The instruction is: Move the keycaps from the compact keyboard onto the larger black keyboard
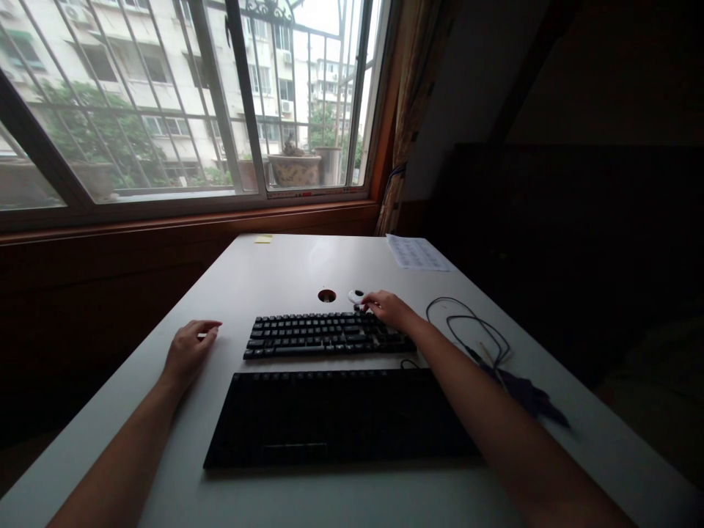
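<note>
A black keyboard (308, 337) lies across the middle of the white table, and part of its right side looks bare of keycaps. My right hand (388, 309) reaches over its far right edge with thumb and fingertips pinched together. A small dark piece shows at those fingertips, too small to name. Just beyond them sits a white round object (356, 296) with a dark centre. My left hand (191, 348) rests on the table left of the keyboard, holding nothing, thumb and fingers apart. Nearer me lies a wide, flat black panel (330, 418), partly covered by my right forearm.
On the right lie a looped dark cable (467, 323) and a crumpled dark cloth-like item (528, 396). Printed paper (418, 253) is at the far right corner, a yellow note (263, 239) at the far left. A round hole (327, 296) opens in the tabletop (297, 264).
</note>
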### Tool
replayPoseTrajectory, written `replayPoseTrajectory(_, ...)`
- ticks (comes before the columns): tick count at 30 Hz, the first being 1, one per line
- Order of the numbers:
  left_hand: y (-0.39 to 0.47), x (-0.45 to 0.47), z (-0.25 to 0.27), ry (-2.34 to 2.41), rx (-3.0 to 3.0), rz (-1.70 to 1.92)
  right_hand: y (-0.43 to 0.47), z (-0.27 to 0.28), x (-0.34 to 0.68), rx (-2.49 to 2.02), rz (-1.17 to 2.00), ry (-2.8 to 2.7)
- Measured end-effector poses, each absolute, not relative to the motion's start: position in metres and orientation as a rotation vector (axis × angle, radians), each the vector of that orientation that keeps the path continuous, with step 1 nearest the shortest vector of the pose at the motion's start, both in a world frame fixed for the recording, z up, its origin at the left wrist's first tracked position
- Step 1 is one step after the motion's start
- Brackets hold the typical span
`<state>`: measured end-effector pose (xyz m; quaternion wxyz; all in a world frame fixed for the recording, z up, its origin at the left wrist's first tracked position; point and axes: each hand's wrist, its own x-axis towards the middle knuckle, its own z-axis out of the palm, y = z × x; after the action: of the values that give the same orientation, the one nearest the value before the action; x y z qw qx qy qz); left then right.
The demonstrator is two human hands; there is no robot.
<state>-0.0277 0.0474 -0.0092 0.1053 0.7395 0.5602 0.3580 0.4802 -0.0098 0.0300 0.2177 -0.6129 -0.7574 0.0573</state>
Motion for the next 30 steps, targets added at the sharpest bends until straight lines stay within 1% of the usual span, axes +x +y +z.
replayPoseTrajectory(16,0.050,-0.029,-0.011,1.636,2.183,1.049,-0.001,0.027,0.487,-1.718,-0.032,-2.131)
replayPoseTrajectory(30,0.051,-0.029,-0.013,1.624,2.185,1.042,0.034,0.013,0.475,-1.761,-0.020,-2.247)
